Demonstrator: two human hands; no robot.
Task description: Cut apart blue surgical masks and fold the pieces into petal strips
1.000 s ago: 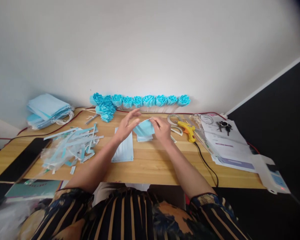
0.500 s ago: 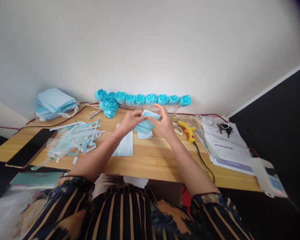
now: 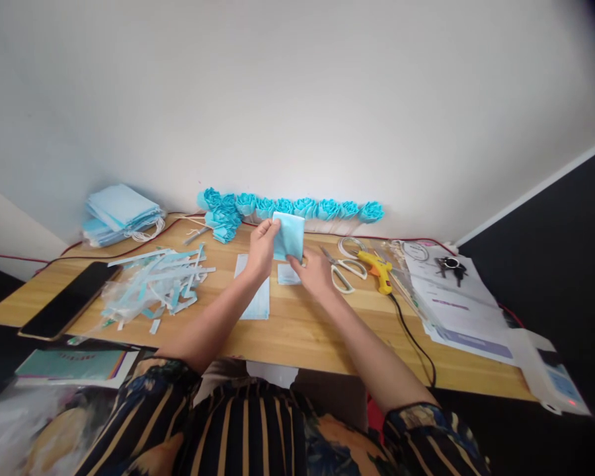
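Between my hands, above the desk, is a folded piece of light blue face-mask fabric [image 3: 289,235], held upright as a small rectangle. My left hand [image 3: 262,248] pinches its left edge. At the lower right corner, my right hand [image 3: 315,270] has thumb and fingers closed on the piece. Below it on the desk lies a small pale folded piece [image 3: 288,274]. A flat light blue mask sheet [image 3: 256,301] rests to the left, partly hidden by my left forearm. Scissors [image 3: 347,272] with white handles lie right of my right hand.
Blue fabric flowers [image 3: 305,207] line the wall. Stacked masks [image 3: 121,208], cut strips [image 3: 161,281] and a phone [image 3: 69,297] are at left. A yellow glue gun [image 3: 379,270] with a cord, papers [image 3: 446,297], keys [image 3: 451,268] and a white device [image 3: 548,370] are at right.
The fabric piece has turned from slanted to upright, facing me. My right hand has slid down to its lower corner. The view has shifted slightly, and the scissors show more fully.
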